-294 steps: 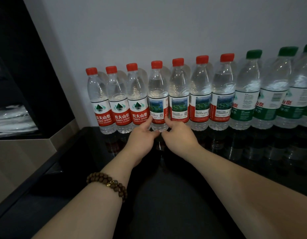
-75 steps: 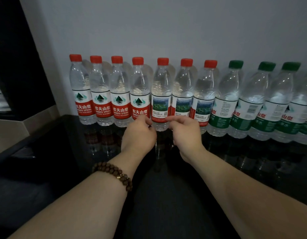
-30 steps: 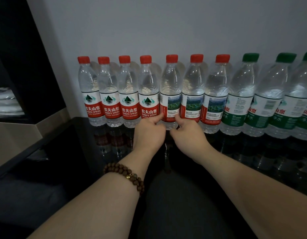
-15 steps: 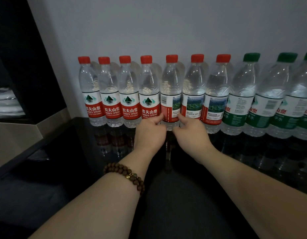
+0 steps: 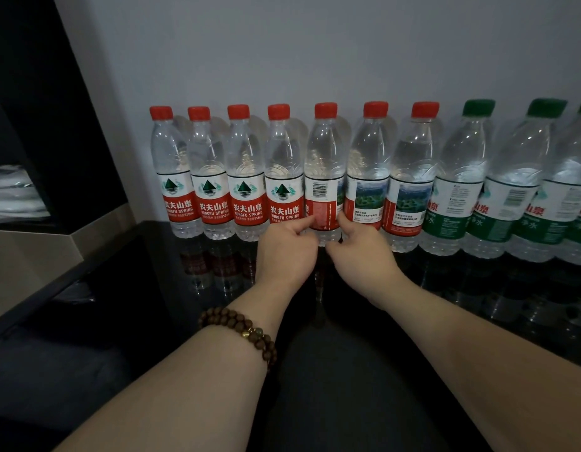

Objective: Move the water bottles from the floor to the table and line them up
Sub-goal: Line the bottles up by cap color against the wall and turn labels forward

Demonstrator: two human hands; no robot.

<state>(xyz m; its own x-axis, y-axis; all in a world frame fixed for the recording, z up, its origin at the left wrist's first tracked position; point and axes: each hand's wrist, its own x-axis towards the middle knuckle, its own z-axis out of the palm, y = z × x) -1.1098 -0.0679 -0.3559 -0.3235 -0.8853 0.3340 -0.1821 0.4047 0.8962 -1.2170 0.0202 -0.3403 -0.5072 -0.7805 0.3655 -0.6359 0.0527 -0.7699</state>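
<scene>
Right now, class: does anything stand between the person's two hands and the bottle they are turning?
Nothing visible does. The left hand and right hand already touch the fifth red-capped bottle at its lower label. Neighbouring bottles press close on both sides, but none sits in front of it.

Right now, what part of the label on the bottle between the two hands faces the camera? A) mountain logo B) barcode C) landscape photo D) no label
B: the bottle pinched between the left hand and the right hand shows a barcode at the top of its label, while the four red-capped bottles to its left show the mountain logo.
</scene>
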